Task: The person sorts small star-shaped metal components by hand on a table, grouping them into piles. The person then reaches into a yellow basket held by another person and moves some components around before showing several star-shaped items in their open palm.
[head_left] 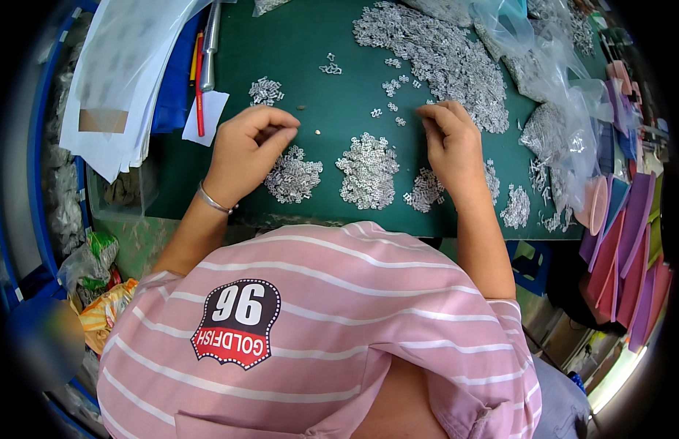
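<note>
Small silvery metal pieces lie in piles on a dark green tabletop (325,95). My left hand (244,150), with a bangle at its wrist, is closed with thumb and fingertips nearly together; anything between them is too small to make out. It hovers between a small pile (266,92) beyond it and a larger pile (294,177) nearer me. Closed in a similar pinch, my right hand (455,143) is by the large far heap of metal pieces (442,58); its fingertips' contents are hidden. A pile (426,190) lies below that hand, and another pile (367,172) sits between both hands.
Clear plastic bags (555,88) of metal pieces crowd the right side. Papers (120,80), a red pencil (200,88) and a metal tool (212,47) lie at the left. Pink and purple bins (621,256) stand beyond the right edge. Loose pieces (390,88) are scattered mid-table.
</note>
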`<state>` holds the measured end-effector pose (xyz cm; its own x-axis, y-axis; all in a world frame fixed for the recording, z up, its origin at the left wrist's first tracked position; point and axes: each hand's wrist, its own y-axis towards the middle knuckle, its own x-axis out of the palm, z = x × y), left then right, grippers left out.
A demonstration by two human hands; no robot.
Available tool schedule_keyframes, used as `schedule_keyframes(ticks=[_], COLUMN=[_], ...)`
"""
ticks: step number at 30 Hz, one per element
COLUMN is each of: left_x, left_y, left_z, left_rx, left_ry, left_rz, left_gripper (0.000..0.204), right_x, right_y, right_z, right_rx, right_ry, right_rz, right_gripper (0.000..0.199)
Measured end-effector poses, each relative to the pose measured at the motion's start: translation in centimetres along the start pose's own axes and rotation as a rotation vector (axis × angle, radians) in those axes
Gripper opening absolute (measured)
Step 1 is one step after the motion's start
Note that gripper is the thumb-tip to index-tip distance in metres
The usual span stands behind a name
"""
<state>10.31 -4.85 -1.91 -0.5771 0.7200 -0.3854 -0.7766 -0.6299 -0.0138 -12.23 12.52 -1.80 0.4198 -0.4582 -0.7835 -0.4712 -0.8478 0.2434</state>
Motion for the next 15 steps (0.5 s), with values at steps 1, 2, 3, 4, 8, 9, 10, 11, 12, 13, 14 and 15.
schedule_keyframes(ticks=[1,2,3,4,8,9,10,11,12,13,14,15], left_x=[0.2,0.3,0.4,0.6,1.2,1.2,1.4,1.7,2.0,2.4,2.7,3.3], left_y=[0.3,0.7,0.9,1.1,1.5,1.5,1.5,1.5,1.5,1.5,1.6,1.5], left_z=[-0.2,-0.3,-0.3,-0.2,0.6,0.9,1.0,1.1,1.3,1.7,2.3,2.5], left_rx=[-0.026,-0.052,-0.078,-0.055,0.034,0.055,0.049,0.042,0.036,0.030,0.028,0.064], left_ry=[-0.044,-0.089,-0.132,-0.141,-0.149,-0.144,-0.139,-0.133,-0.128,-0.122,-0.113,-0.123], left_rz=[-0.002,-0.005,-0.006,-0.019,-0.069,-0.083,-0.098,-0.113,-0.129,-0.144,-0.173,-0.186], left_gripper=[0.011,0.012,0.013,0.013,0.013,0.013,0.012,0.012,0.011,0.011,0.011,0.012], right_x=[-0.1,0.2,0.6,1.2,1.5,1.4,1.4,1.2,1.0,0.8,0.6,0.3], right_y=[-0.1,0.0,-0.1,0.0,0.0,0.0,-0.1,-0.3,-0.5,-0.6,-0.7,-0.8], right_z=[0.0,0.0,-0.4,-0.8,-0.5,-0.4,-0.8,-1.6,-2.2,-2.3,-2.4,-2.6], right_rx=[0.011,-0.020,-0.018,-0.019,-0.023,-0.023,0.103,0.230,0.357,0.439,0.521,0.601], right_ry=[0.014,0.013,-0.015,-0.042,-0.067,-0.070,0.084,0.238,0.391,0.582,0.774,0.967], right_rz=[0.005,-0.001,0.002,0.003,-0.028,-0.035,-0.053,-0.071,-0.088,-0.140,-0.193,-0.247], right_gripper=[0.015,0.013,0.013,0.012,0.013,0.013,0.012,0.011,0.011,0.011,0.011,0.012])
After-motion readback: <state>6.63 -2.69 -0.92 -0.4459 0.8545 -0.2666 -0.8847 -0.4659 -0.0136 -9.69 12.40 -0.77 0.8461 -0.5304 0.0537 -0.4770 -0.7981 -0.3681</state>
